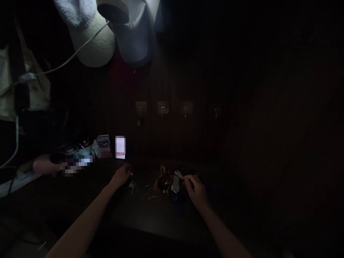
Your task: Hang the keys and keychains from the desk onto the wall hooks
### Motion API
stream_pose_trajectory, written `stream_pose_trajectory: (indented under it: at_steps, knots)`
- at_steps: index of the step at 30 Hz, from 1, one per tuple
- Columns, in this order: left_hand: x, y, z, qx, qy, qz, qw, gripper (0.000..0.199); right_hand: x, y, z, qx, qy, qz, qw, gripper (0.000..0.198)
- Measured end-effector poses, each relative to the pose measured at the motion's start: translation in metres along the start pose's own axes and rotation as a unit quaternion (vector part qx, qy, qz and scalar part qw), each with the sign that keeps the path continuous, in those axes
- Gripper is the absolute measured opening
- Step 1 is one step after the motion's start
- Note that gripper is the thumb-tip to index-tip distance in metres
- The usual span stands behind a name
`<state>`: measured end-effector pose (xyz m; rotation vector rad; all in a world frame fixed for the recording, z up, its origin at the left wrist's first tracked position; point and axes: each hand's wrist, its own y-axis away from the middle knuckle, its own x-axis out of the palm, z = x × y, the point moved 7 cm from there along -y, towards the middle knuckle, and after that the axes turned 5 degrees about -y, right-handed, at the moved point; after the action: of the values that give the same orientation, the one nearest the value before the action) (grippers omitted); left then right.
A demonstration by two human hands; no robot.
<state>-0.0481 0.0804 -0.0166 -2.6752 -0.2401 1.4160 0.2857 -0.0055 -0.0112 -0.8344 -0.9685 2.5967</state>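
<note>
On the left side of the dark tabletop, my left hand is closed, with a bunch of keys hanging below its fingers. A small heap of keys and key rings lies between my hands, with red, brown and yellow parts. At the heap's right side is a pale, looped cord-like item. My right hand has its thumb and forefinger pinched together at the edge of this pale item. Dim light hides whether it grips that item or something smaller.
Several clear adhesive hooks line the dark back wall, and a small yellowish item hangs from the left one. A lit phone stands upright near small boxes. At the left lies a pink hair-dryer-like object. Caps and a lamp hang above.
</note>
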Motion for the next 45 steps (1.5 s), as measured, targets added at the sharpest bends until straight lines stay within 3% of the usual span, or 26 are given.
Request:
stream_pose_trajectory:
  at_steps: [5, 10, 18, 23, 27, 34, 37, 41, 45]
  knots:
    - [0.002, 0.003, -0.024, 0.050, -0.118, 0.004, 0.992, 0.022, -0.001, 0.000, 0.001, -0.004, 0.003, -0.009, 1.000, 0.022]
    - [0.018, 0.003, -0.053, 0.113, -0.163, 0.017, 0.980, 0.025, -0.001, 0.000, 0.001, -0.006, 0.004, -0.016, 1.000, 0.022]
    - [0.031, 0.001, -0.063, 0.110, -0.168, 0.018, 0.979, 0.026, -0.002, 0.000, 0.000, -0.011, 0.005, -0.019, 1.000, 0.022]
    - [0.029, -0.003, -0.063, 0.077, -0.096, 0.007, 0.992, 0.015, -0.001, 0.000, -0.002, -0.002, 0.004, -0.016, 1.000, 0.023]
    - [0.027, -0.011, -0.054, 0.024, 0.018, 0.005, 1.000, 0.016, -0.001, 0.000, -0.004, -0.001, 0.007, -0.022, 1.000, 0.023]
    - [0.024, -0.011, -0.053, -0.019, 0.257, 0.038, 0.966, 0.032, -0.002, 0.000, -0.004, -0.004, 0.005, -0.030, 1.000, 0.022]
    - [0.029, -0.003, -0.061, -0.047, 0.391, 0.067, 0.917, 0.027, -0.002, -0.001, -0.005, 0.001, 0.001, -0.029, 1.000, 0.022]
    - [0.044, 0.011, -0.068, -0.139, 0.597, 0.095, 0.784, 0.011, -0.002, -0.001, -0.006, 0.008, 0.005, -0.030, 0.999, 0.022]
    - [0.055, 0.023, -0.074, -0.183, 0.692, 0.121, 0.688, 0.012, -0.003, -0.001, -0.007, 0.012, 0.007, -0.033, 0.999, 0.023]
